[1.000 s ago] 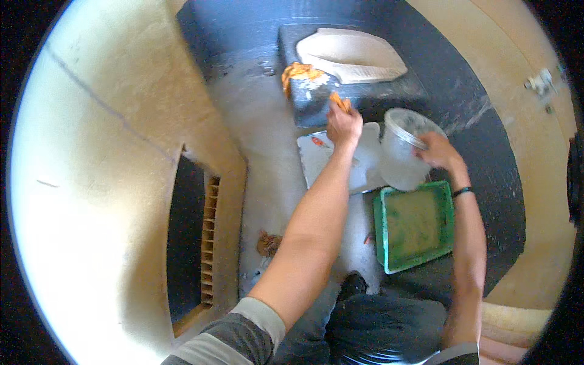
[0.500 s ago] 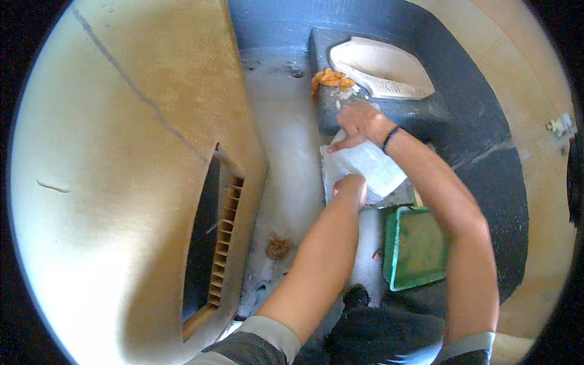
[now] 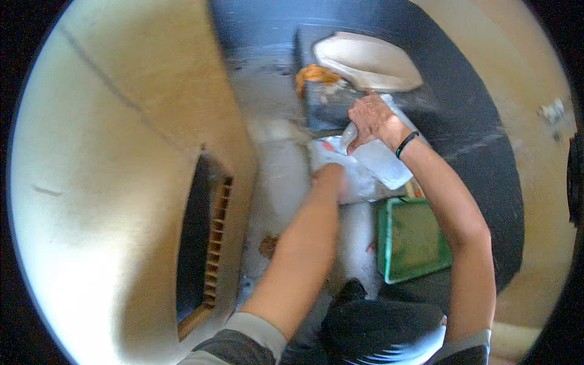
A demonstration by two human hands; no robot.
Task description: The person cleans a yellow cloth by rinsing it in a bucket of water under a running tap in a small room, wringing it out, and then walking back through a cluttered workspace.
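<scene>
The bucket point(image 3: 387, 163) is between the basin point(image 3: 370, 59) and tray point(image 3: 382, 246).

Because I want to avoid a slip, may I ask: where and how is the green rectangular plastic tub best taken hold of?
Probably by the tub's left rim, coming from the left: that raised wall stands uncovered, while the right forearm overlaps the tub's right side in this view. Thumb inside, fingers outside should suit it.

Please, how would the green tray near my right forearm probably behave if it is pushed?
The green tray would probably slide rather than tip, being low and wide. It looks stiff, as its visible rim runs nearly straight. Rolling seems unlikely, given its boxy shape.
</scene>
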